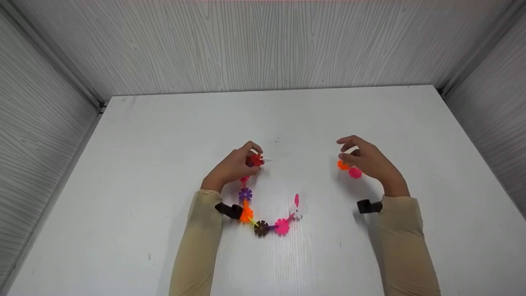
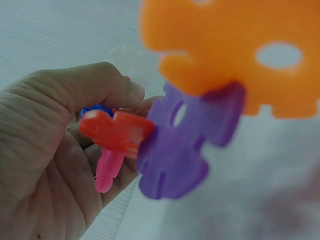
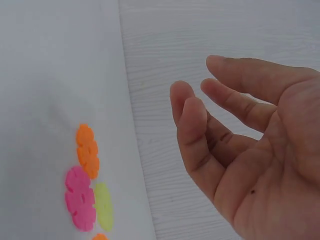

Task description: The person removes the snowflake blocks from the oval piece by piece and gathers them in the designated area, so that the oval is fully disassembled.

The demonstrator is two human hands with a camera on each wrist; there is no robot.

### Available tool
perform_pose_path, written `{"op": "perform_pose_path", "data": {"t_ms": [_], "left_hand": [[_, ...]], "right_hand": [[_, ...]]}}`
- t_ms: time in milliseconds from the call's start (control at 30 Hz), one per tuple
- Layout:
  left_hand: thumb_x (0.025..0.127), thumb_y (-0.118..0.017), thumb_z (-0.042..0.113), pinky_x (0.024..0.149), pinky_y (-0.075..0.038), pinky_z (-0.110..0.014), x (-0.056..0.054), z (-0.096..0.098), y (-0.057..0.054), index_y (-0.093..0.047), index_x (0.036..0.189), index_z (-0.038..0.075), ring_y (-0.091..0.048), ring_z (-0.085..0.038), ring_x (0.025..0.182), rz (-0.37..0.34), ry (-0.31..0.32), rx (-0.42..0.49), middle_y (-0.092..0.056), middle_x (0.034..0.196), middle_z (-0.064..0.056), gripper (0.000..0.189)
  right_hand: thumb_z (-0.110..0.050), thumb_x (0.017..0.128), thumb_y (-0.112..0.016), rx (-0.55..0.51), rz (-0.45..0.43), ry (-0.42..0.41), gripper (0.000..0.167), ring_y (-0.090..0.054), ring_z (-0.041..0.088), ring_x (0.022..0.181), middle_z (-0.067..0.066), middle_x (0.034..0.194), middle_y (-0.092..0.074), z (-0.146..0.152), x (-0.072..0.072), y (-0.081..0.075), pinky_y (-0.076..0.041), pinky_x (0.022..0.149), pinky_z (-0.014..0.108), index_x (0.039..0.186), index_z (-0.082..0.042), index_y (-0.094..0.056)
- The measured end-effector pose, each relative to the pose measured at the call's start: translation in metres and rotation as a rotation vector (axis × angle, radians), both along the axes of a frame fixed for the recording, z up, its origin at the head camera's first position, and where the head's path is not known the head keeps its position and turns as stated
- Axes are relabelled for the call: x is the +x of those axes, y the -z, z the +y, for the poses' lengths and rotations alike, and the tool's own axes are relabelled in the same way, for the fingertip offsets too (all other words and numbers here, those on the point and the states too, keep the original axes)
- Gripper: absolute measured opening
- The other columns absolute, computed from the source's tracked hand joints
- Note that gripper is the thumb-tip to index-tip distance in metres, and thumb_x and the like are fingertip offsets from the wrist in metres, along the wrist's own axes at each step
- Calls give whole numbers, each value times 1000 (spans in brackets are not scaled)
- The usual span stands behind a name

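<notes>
My left hand (image 1: 234, 166) pinches the upper end of a chain of slotted plastic flower discs, near a red disc (image 1: 257, 159). A whitish disc (image 2: 129, 61) sticks out past the thumb. From the hand the chain runs through a purple disc (image 1: 245, 194), an orange disc (image 1: 247, 214), a dark brown disc (image 1: 261, 228) and a pink disc (image 1: 282, 226), then curves up to a translucent white disc (image 1: 296, 211). My right hand (image 1: 372, 161) hovers with loosely bent fingers and nothing between them. Near it are a loose orange disc (image 3: 88, 152) and a loose pink disc (image 3: 80, 199).
Beside the loose pink disc lies a yellow-green disc (image 3: 104, 206), and another orange piece (image 3: 100, 237) shows at the lower frame edge. The white table (image 1: 172, 135) meets wood-grain panels (image 1: 263, 45) at the back and sides. A black wrist camera (image 1: 370, 206) sits on the right sleeve.
</notes>
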State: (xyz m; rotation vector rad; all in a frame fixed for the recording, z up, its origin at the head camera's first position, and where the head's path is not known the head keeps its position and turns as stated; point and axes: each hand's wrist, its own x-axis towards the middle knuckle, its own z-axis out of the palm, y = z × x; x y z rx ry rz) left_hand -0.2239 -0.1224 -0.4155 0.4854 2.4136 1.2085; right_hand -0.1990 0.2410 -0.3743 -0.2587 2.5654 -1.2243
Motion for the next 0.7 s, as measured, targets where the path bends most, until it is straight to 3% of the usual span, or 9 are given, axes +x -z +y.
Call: {"op": "perform_pose_path", "data": {"t_ms": [167,300,467,700], "left_hand": [[88,-64,13,81,-52,-32,2,3,-1,-46,126,12,-58,-21,89,-1,30,36,-66,116,-11,42],[88,-66,14,85,-53,-34,3,6,-4,-47,122,13,-60,-21,91,-12,33,59,-67,114,-10,39],[90,-66,15,91,-53,-36,4,10,-5,-48,122,13,-62,-22,98,-12,48,80,-67,117,-11,37],[91,-65,18,81,-55,-32,6,16,-6,-52,121,17,-63,-20,90,43,80,107,-70,107,-7,33]], "right_hand": [[-19,97,-56,-54,-14,-50,42,-67,32,98,13,118,-53,-15,2,-1,-53,82,24,137,-10,-45],[-16,97,-57,-59,26,-105,40,-66,35,97,14,112,-55,-26,3,0,-53,82,24,135,-7,-47],[-19,97,-57,4,57,-134,39,-61,26,103,11,111,-58,-37,3,4,-49,88,34,133,-7,-50],[-21,96,-59,16,51,-172,38,-60,25,102,10,111,-61,-55,6,8,-48,89,38,131,-8,-52]]}}
